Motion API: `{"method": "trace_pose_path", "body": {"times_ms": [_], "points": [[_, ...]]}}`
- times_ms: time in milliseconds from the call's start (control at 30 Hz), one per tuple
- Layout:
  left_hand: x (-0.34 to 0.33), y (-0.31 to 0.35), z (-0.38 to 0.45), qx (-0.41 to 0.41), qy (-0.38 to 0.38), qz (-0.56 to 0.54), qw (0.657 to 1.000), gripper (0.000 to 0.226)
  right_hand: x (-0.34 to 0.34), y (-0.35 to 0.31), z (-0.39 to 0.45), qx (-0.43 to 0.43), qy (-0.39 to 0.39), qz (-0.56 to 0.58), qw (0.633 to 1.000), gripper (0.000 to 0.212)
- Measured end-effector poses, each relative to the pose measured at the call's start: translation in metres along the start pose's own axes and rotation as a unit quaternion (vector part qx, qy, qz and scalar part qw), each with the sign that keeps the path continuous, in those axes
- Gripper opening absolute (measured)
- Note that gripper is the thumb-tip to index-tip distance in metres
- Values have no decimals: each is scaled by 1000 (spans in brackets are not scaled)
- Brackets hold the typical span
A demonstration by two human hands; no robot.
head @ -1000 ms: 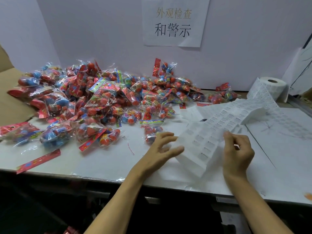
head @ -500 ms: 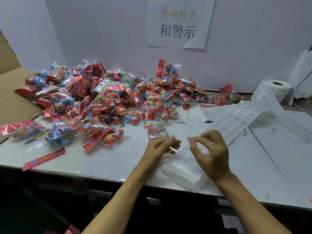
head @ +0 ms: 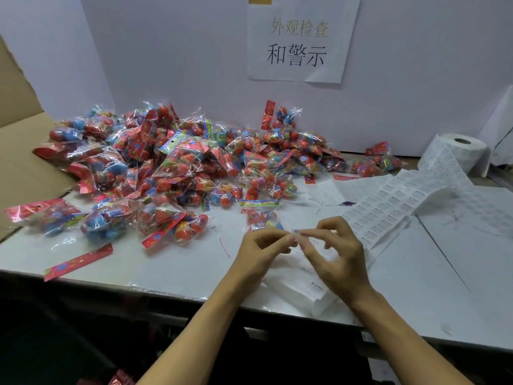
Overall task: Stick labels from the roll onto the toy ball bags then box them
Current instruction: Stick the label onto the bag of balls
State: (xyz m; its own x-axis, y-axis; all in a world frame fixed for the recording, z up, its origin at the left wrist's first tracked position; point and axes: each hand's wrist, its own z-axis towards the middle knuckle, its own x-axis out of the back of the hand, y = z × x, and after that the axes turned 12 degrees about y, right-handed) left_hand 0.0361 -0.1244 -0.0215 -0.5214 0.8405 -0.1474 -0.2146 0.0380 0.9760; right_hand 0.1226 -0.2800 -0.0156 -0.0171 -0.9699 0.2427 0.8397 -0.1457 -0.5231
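Papery small label [head: 297, 233] (rectangular) is pinched between left hand [head: 263, 251] and right hand [head: 333, 254] fingertip grips, above the strip [head: 388, 207].

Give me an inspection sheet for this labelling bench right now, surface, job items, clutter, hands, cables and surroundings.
Surface: white table, paper-covered at the right.
Job's things: pile of toy ball bags across the back left; label roll at the far right, its label strip trailing toward the hands; one single label pinched between both hands.
Clutter: loose red header card near the front edge.
Hands: left hand and right hand meet above the strip, fingertips on the label.
Cables: nothing seen.
Surroundings: cardboard box at the left; paper sign on the white back wall.
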Motion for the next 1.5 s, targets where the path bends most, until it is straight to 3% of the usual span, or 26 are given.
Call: {"method": "trace_pose_path", "body": {"times_ms": [133, 200, 267, 367, 433, 467, 567, 633, 700, 800, 900, 1033, 1133, 1300, 1500], "points": [[0, -3, 0, 2, 9, -3, 1000, 11, 3, 5, 11, -227, -72, 76, 968, 6], [0, -2, 1, 0, 11, 4, 1000, 11, 5, 9, 14, -248, -109, 101, 957, 8], [-2, -1, 0, -15, 46, 19, 999, 12, 5, 9, 20, -292, -84, 154, 940, 17], [-2, 0, 2, -114, 235, 98, 960, 17, 3, 8, 32, -422, 29, 247, 872, 19], [2, 1, 8, -161, 349, 195, 902, 12, 0, 13, 34, -431, 23, 231, 872, 16], [5, 1, 13, -145, 361, 254, 885, 15, -2, 16, 34, -427, 1, 221, 877, 22], [15, -3, 28, 9, 245, 477, 844, 62, -8, 20, 32, -431, -54, 179, 883, 43], [15, -4, 32, 33, 191, 526, 828, 65, -14, 23, 32, -442, -74, 164, 879, 56], [14, -5, 34, 16, 190, 466, 864, 54, -21, 25, 31, -442, -95, 159, 878, 71], [17, -1, 32, 7, 177, 270, 946, 45, -28, 24, 34, -427, -110, 152, 885, 85], [22, 4, 27, 11, 128, 127, 983, 48, -35, 21, 38, -447, -84, 186, 871, 89], [23, 5, 22, 18, 58, 25, 998, 60, -45, 12, 36, -461, -43, 246, 852, 91], [20, 8, 23, 42, 56, 16, 997, 69, -44, 9, 35, -457, -5, 295, 839, 91], [20, 14, 30, 14, 47, 13, 999, 11, -37, 2, 37, -436, -25, 306, 846, 92], [13, 15, 32, 65, 77, -54, 994, 15, -38, -1, 39, -452, -14, 304, 838, 88]]}}
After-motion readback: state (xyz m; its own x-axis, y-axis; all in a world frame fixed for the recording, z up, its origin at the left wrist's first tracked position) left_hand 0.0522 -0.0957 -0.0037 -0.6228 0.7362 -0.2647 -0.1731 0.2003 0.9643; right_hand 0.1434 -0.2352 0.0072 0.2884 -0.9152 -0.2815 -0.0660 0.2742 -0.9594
